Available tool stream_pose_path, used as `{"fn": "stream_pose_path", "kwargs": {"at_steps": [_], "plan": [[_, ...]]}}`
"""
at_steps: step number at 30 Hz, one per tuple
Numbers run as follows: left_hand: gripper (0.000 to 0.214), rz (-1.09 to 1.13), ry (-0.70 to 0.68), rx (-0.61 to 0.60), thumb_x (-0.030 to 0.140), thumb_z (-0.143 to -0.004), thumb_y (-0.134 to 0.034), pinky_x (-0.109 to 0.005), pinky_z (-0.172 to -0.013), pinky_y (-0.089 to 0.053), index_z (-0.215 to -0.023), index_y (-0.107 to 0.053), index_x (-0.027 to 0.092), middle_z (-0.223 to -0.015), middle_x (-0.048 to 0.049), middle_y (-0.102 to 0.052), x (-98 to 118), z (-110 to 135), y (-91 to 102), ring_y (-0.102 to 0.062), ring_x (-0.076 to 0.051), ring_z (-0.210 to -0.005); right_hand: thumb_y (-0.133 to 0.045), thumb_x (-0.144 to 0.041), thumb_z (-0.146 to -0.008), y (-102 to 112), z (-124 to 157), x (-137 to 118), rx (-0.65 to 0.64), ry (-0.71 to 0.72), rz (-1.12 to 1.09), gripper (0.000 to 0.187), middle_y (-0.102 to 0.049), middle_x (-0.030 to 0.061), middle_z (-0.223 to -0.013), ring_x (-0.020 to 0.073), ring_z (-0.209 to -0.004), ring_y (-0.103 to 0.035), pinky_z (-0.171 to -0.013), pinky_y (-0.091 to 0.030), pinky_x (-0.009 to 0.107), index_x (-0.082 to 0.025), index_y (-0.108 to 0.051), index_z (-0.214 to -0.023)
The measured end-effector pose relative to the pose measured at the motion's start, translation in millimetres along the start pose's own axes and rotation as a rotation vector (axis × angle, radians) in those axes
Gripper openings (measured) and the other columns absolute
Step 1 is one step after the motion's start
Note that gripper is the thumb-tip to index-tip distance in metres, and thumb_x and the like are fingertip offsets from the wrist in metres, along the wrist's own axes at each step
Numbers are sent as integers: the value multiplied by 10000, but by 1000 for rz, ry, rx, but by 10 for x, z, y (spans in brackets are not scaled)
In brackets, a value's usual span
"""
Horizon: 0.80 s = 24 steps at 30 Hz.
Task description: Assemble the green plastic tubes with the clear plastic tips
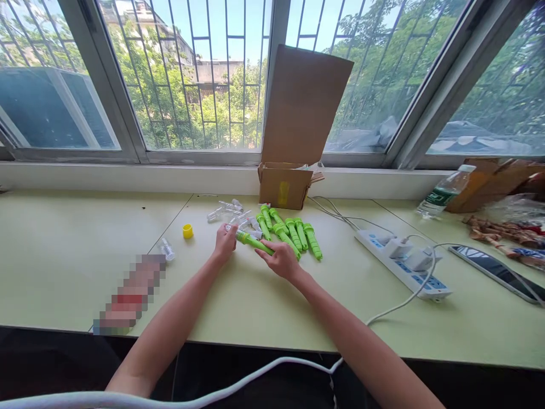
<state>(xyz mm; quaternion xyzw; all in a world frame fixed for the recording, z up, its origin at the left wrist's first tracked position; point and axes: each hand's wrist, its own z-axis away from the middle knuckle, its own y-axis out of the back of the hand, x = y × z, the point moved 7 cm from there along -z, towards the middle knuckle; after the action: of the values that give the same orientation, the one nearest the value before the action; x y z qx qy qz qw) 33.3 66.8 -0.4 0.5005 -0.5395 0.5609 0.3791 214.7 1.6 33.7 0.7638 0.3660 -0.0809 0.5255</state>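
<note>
Grip: left hand (225,243), right hand (281,258) grasping green tube (250,240) | green pieces (293,233) beside | power strip (402,267), table's front edge (264,342) well apart

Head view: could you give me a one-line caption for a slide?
Left hand and right hand hold a clear-ended green piece over a pale table, near more green pieces.

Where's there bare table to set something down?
Widest: the table's left end, left of the yellow cap and blurred item. Smaller: between the loose green pieces and the power strip. Crowded: the middle, where the left hand and right hand hold a green piece, and the right end, with phone and bottle.
</note>
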Motion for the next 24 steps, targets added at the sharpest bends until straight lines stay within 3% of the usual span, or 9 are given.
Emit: {"fn": "stream_pose_path", "kwargs": {"at_steps": [7, 10, 13, 15, 18, 21, 24], "plan": [[361, -48, -37, -21, 451, -756, -652, -165, -297, -188, -726, -385, 210, -393, 114, -328, 50, 0, 7, -281, -46, -278, -603, -602, -753, -198, -11, 115, -203, -278, -642, 456, -393, -51, -484, 70, -429, -269, -425, -170, 234, -158, -695, -804], [339, -48, -56, -37, 436, -757, -653, -159, -300, -195, -741, -402, 209, -393, 117, -330, 109, 24, -11, -272, -42, -279, -633, -630, -712, -319, 54, 189, -345, -491, -869, 482, -341, -84, -447, 50, -382, -180, -387, -102, 224, -160, -637, -819], [332, -36, -72, -47, 440, -750, -661, -155, -305, -205, -767, -423, 208, -396, 118, -341, 151, 44, -34, -277, -42, -289, -613, -643, -726, -356, 84, 185, -458, -529, -952, 500, -344, -89, -443, 51, -370, -182, -375, -103, 215, -161, -619, -861], [338, -17, -82, -35, 450, -745, -664, -153, -313, -219, -782, -432, 207, -405, 116, -352, 161, 51, -39, -284, -41, -300, -572, -649, -759, -304, 59, 200, -409, -478, -849, 494, -358, -79, -438, 57, -364, -204, -375, -134, 219, -162, -625, -823], [336, -4, -100, 1, 457, -749, -657, -154, -324, -249, -810, -442, 206, -425, 113, -373, 160, 61, -38, -304, -44, -315, -521, -619, -817, -131, -13, 161, -193, -271, -510, 473, -465, -28, -478, 95, -416, -368, -430, -272, 235, -172, -669, -769], [353, -7, -96, 34, 473, -742, -661, -165, -328, -271, -834, -455, 202, -440, 107, -394, 147, 81, -47, -347, -57, -324, -528, -535, -857, 31, -21, 67, 27, -65, -105, 381, -635, 29, -662, 159, -594, -539, -540, -359, 257, -213, -720, -925], [395, -9, -60, 42, 506, -719, -681, -176, -328, -283, -832, -464, 196, -437, 104, -398, 128, 110, -76, -360, -64, -326, -534, -453, -886, 99, 4, 41, 135, 28, 224, 334, -689, 57, -820, 180, -679, -576, -556, -348, 265, -251, -695, -1098]]}}
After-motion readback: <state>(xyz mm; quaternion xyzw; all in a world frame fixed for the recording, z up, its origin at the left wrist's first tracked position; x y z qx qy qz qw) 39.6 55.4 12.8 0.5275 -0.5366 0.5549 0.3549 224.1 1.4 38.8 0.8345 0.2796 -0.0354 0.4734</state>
